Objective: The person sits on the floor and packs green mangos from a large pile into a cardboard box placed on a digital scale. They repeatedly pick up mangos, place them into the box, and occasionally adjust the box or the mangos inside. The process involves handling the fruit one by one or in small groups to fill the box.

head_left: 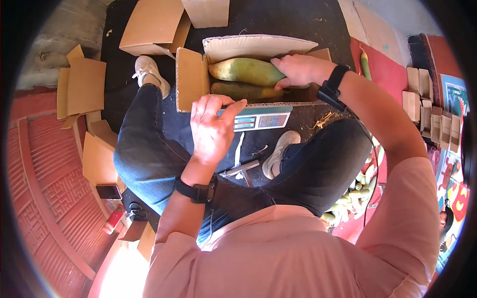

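Observation:
An open cardboard box [192,79] holds two large green radishes lying lengthwise. My right hand [300,70] reaches into the box from the right, its fingers round the right end of the upper green radish [246,71]. Below it lies the darker lower radish [238,91], its right end close to my fingertips. At the box's near left corner, my left hand [212,124] has its fingers curled at the near wall's edge, thumb pointing right. Under the box, a weighing scale [258,120] shows its front panel, partly covered by the box.
A metal-coloured tool [240,169] lies between my legs. Several radishes [355,198] are heaped beyond my right knee. Open cartons [154,25] stand far left, with another carton [102,156] beside my left leg. Scissors [138,211] and a phone [108,192] lie at left.

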### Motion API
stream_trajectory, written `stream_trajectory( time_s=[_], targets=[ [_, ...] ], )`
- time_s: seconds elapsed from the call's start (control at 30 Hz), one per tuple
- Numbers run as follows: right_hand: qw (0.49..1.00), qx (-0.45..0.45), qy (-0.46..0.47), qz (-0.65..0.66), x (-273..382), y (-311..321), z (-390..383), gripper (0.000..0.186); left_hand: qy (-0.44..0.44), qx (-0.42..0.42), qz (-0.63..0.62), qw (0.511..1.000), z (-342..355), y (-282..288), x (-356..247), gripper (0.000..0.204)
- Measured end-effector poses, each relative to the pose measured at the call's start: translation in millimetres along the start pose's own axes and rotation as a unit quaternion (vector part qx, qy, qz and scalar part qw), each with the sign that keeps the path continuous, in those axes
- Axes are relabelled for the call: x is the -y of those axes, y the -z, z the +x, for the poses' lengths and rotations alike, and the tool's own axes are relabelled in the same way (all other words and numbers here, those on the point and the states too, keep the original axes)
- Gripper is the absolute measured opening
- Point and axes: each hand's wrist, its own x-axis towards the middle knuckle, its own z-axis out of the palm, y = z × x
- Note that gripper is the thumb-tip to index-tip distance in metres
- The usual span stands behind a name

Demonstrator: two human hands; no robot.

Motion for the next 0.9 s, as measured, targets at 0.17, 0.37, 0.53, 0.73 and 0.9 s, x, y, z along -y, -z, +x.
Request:
stream_trajectory(
  time_s=[0.17,0.37,0.53,0.73,0.9],
  targets=[
    [0.996,-0.048,0.043,0.053,-16,-8,5,0.063,-0.016,0.006,0.011,1.000,3,0,-3,0.026],
    [0.983,-0.147,0.033,0.103,-14,10,-10,0.051,-0.011,-0.013,0.031,0.999,7,-8,-1,0.019],
    [0.900,-0.374,0.102,0.199,-37,21,-121,0.037,-0.009,-0.018,0.078,0.997,6,-3,-7,0.019],
    [0.733,-0.544,-0.145,0.382,-88,-126,-277,0.036,-0.029,-0.074,0.128,0.989,-1,3,-6,0.022],
    [0.648,-0.482,-0.354,0.472,-94,-371,-345,0.030,-0.036,-0.072,0.167,0.983,-9,4,-5,0.023]
  ],
)
